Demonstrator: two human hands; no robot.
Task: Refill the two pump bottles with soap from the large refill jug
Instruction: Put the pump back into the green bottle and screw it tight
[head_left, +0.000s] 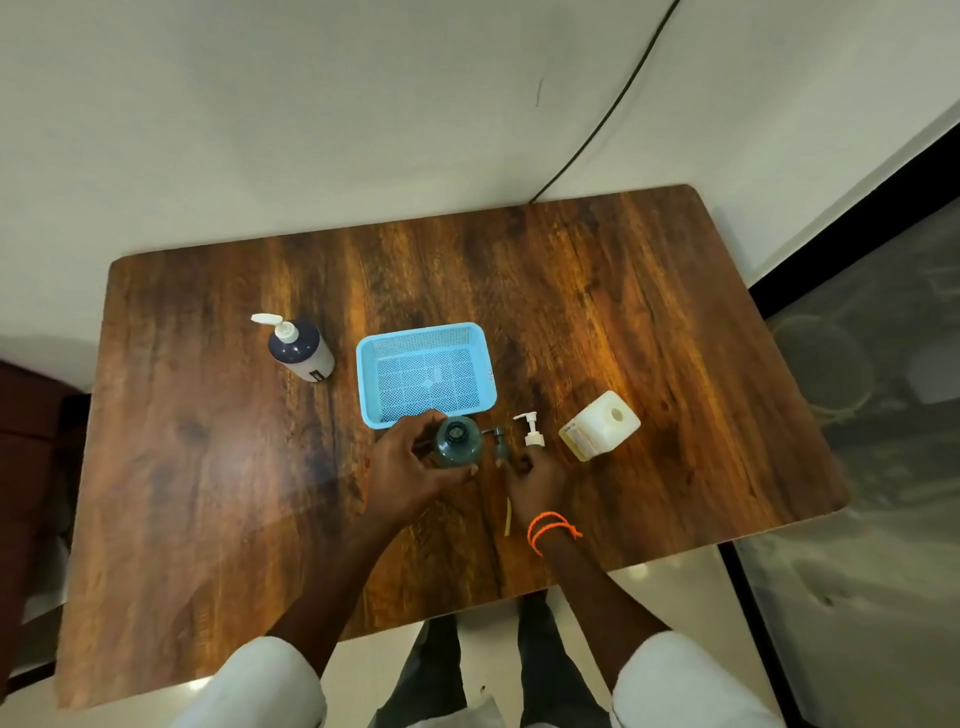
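Wood table (649, 312) against white wall. Blue basket (371, 387) centre. Dark pump bottle (304, 351) left of it, pump on. White jug (600, 426) right, cap off. Left hand (410, 475) grips open teal bottle (457, 441) just in front of basket. Right hand (535, 480) fingers curled at grey pump (501, 441) lying beside it; grip unclear. White pump (531, 431) lies between grey pump and jug.

Non-task items lying on and around the wooden table (208, 467).

A light blue perforated basket (366, 364) is sitting upright near the table's centre. A thin yellow strip (507, 515) is lying flat toward the near edge. A dark cable (613, 109) is running down the white wall (311, 104) to the table's far edge. A black-framed glass panel (857, 467) is standing at right.
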